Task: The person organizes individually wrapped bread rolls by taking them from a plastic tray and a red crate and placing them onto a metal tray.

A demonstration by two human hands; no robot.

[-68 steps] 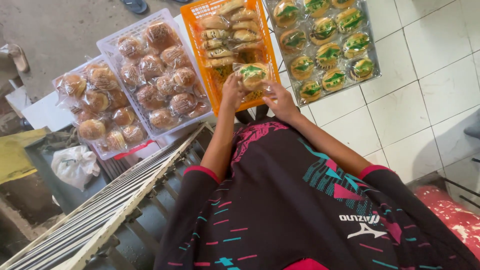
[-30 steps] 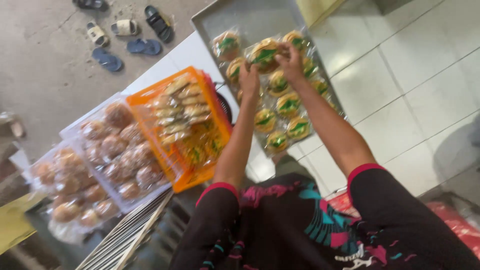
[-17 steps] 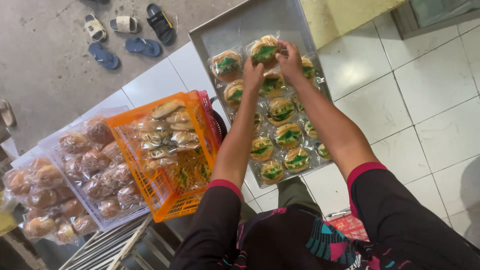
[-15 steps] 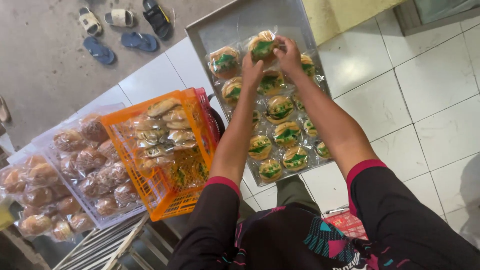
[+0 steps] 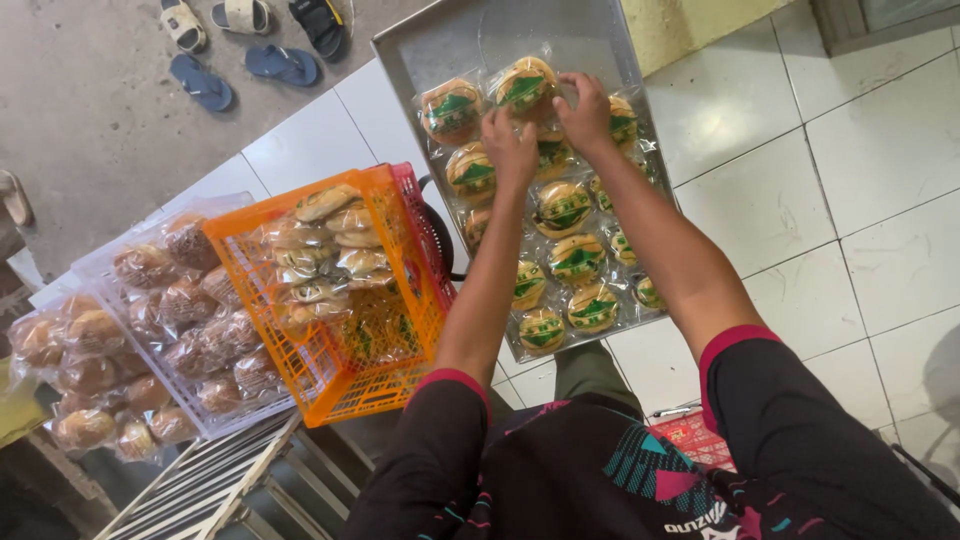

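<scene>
**Metal tray, both hands on one wrapped bun**

Steel tray [image 5: 420, 45] sits on white tile floor [image 5: 800, 200], filled w/ rows of wrapped buns. Left hand [image 5: 510, 148] & right hand [image 5: 585, 112] both pinch the wrapped bun [image 5: 524, 86] at tray's far row, fingers closed on its plastic. Orange crate [image 5: 335, 370] of buns just left of tray; sandals [image 5: 250, 40] farther off.

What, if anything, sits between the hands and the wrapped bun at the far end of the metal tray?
Nothing visible: the left hand and right hand already touch the clear-wrapped round bun with green label on the metal tray.
</scene>
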